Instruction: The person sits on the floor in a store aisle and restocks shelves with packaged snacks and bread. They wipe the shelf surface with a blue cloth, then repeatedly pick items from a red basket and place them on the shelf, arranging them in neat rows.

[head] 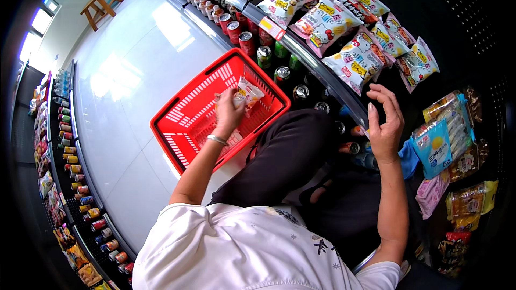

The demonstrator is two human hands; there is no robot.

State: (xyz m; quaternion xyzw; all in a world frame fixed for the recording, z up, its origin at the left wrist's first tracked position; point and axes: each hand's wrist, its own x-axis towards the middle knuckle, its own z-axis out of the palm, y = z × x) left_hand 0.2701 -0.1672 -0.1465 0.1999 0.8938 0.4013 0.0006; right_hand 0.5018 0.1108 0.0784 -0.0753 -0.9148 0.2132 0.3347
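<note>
My left hand [228, 116], with a silver bangle at the wrist, reaches inside a red plastic shopping basket [284, 102]. Its fingers hold a small printed snack bag [251, 92] above the basket floor; part of the bag is hidden by the hand. My right hand [385, 131] is raised beside the front edge of the shelf [342, 96], thumb and fingers apart and holding nothing. Just beyond its fingertips lies a white and pink cartoon snack bag [358, 61], with several similar bags [328, 20] on the same shelf.
Drink cans [264, 56] stand on the shelf below. Bread and pastry packs [433, 149] lie on the right. My bent knee [298, 137] is beside the basket. Across the tiled floor [133, 129] runs another shelf of cans [72, 161]. A wooden stool [100, 7] stands far off.
</note>
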